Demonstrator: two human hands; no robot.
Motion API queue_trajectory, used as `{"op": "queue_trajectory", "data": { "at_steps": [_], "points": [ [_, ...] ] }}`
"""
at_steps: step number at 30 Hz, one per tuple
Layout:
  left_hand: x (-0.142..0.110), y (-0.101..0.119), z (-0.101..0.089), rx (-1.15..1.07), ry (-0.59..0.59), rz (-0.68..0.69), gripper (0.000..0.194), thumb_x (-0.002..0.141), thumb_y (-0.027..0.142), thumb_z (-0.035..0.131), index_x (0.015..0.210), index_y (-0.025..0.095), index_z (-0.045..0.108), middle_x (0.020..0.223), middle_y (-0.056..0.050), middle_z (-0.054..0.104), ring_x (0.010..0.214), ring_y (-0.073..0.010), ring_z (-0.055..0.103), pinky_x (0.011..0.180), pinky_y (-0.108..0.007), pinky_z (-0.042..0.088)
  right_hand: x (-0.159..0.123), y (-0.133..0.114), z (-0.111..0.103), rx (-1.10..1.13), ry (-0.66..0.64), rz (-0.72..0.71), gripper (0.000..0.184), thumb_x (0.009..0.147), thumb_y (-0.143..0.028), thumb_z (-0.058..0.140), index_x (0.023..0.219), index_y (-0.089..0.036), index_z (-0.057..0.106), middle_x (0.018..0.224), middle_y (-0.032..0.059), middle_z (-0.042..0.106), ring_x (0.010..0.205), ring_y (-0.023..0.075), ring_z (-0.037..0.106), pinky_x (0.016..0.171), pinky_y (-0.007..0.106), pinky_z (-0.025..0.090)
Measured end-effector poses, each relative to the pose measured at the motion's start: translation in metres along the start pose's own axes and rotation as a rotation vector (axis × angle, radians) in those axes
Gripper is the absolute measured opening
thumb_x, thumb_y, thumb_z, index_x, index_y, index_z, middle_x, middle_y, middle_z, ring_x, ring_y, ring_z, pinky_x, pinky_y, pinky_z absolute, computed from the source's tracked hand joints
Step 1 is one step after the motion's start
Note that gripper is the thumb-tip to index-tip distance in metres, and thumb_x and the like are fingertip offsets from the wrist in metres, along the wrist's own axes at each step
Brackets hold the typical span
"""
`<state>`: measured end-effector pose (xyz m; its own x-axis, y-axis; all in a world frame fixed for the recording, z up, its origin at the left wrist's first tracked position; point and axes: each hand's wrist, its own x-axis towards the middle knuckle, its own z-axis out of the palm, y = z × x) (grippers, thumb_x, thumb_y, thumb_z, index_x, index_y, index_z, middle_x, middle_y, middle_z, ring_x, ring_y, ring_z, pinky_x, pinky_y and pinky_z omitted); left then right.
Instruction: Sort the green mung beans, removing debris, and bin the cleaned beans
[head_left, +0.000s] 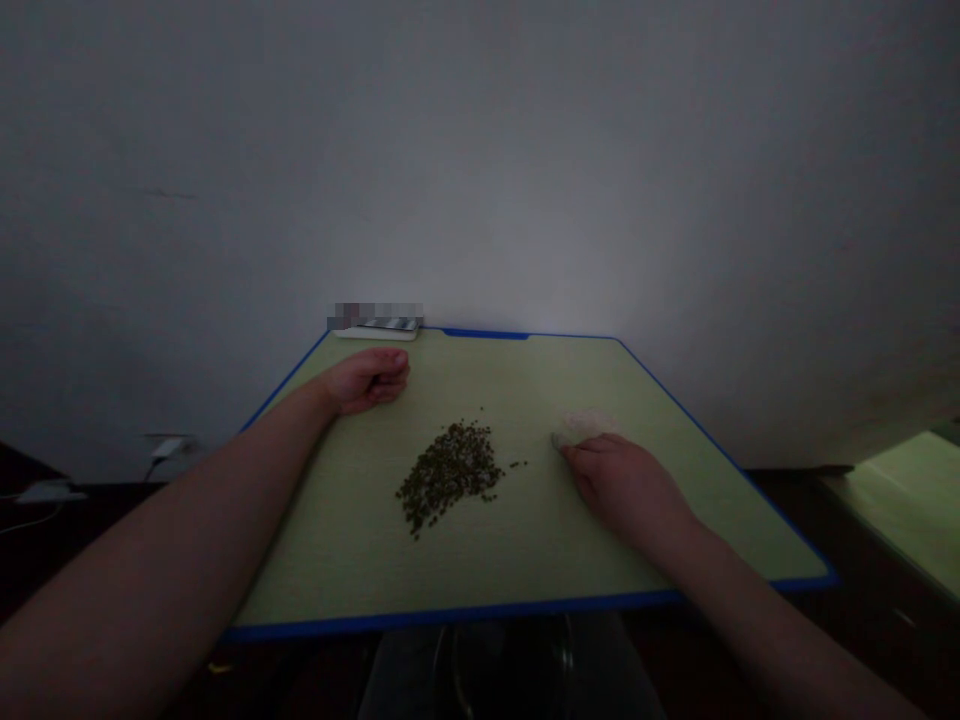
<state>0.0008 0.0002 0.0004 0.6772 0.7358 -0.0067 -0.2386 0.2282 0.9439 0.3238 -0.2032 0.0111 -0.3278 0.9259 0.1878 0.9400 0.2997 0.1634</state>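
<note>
A spread heap of small dark green-brown grains, like beans, with pale bits among them (450, 470) lies in the middle of the light green tabletop (337, 560). To its right is a low pale pinkish-white patch of fine grains (589, 422). My right hand (626, 485) is closed at the near edge of that patch, its fingers pinching a small grey object (556, 440) whose tip points left; its kind I cannot make out. Behind and left of the dark heap, my left hand (371, 380) rests as a loose fist, with nothing showing in it.
A flat white item, partly blurred out (379, 330), lies at the table's back left corner. Blue edging (487, 615) runs round the table, which stands against a grey wall (480, 180). Plugs and cables (169, 447) are at the left; another light green surface (907, 500) is at the right.
</note>
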Motion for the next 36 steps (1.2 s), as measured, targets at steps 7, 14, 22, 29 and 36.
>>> {"op": "queue_trajectory", "data": {
  "at_steps": [7,14,22,29,36],
  "points": [
    [0.002,-0.001,-0.003,0.004,0.012,-0.006,0.036,0.071,0.021,0.078,0.059,0.015,0.045,0.053,0.007,0.032,0.039,-0.0033,0.030,0.034,-0.014,0.026,-0.011,0.001,-0.008,0.099,-0.030,-0.041,0.028,0.092,-0.011,0.054,0.108,-0.015,0.076,0.096,0.0088,0.078,0.090,0.0239,0.070,0.082,0.037,0.056],
    [0.002,-0.001,-0.002,0.002,0.013,-0.007,0.037,0.071,0.023,0.078,0.058,0.015,0.045,0.053,0.006,0.033,0.039,-0.0033,0.030,0.034,-0.014,0.025,-0.024,-0.017,-0.009,0.161,-0.004,-0.211,0.032,0.087,-0.009,0.058,0.115,-0.013,0.073,0.098,0.0088,0.077,0.089,0.0230,0.068,0.079,0.035,0.057],
    [0.001,-0.002,-0.004,-0.003,-0.001,-0.011,0.034,0.071,0.022,0.078,0.060,0.015,0.047,0.054,0.006,0.033,0.040,-0.0039,0.032,0.035,-0.014,0.025,-0.009,-0.017,-0.007,0.202,-0.017,-0.231,0.032,0.086,-0.007,0.059,0.114,-0.013,0.073,0.101,0.0082,0.077,0.091,0.0230,0.068,0.082,0.035,0.056],
    [0.001,-0.002,-0.005,-0.014,-0.006,-0.011,0.033,0.073,0.020,0.077,0.060,0.015,0.047,0.054,0.006,0.033,0.039,-0.0039,0.032,0.034,-0.014,0.026,0.001,-0.021,-0.009,0.264,-0.007,-0.198,0.032,0.090,-0.010,0.056,0.116,-0.015,0.074,0.098,0.0074,0.078,0.090,0.0220,0.068,0.082,0.034,0.054],
    [0.001,-0.003,-0.005,-0.005,-0.008,-0.012,0.033,0.074,0.021,0.075,0.060,0.015,0.046,0.053,0.006,0.033,0.039,-0.0041,0.032,0.035,-0.015,0.026,-0.019,-0.020,-0.005,0.257,0.088,-0.130,0.030,0.088,-0.009,0.055,0.109,-0.014,0.076,0.094,0.0082,0.078,0.085,0.0219,0.069,0.078,0.034,0.056]
  ]
}}
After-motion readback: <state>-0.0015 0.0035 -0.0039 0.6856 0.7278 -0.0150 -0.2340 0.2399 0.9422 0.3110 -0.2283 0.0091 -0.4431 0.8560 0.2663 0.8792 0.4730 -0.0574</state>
